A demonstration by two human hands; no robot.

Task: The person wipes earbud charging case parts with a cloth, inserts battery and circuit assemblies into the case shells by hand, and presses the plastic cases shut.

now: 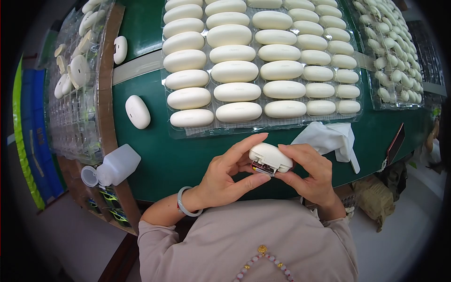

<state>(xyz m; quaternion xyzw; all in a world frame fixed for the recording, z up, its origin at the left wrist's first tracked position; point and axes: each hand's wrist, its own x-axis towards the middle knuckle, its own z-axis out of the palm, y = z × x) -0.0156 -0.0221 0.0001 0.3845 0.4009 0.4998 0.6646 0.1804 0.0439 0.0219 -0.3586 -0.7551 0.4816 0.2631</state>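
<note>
A white rounded case (272, 157) is held between both hands above the near edge of the green table, with dark and coloured inner parts showing on its lower left side. My left hand (225, 176) grips its left end, fingers above and thumb below. Wrapped round the right end is my right hand (310, 171). Just behind the hands, a clear tray (206, 130) holds rows of similar white cases (238, 112). A white cloth (326, 137) lies right of the hands.
Single white cases (137, 112) lie at the left, near a translucent bottle (120, 164) with an open cap. Stacked clear trays (77, 122) stand far left. Another filled tray (397, 61) is back right. A dark, thin object (395, 144) sits at the right edge.
</note>
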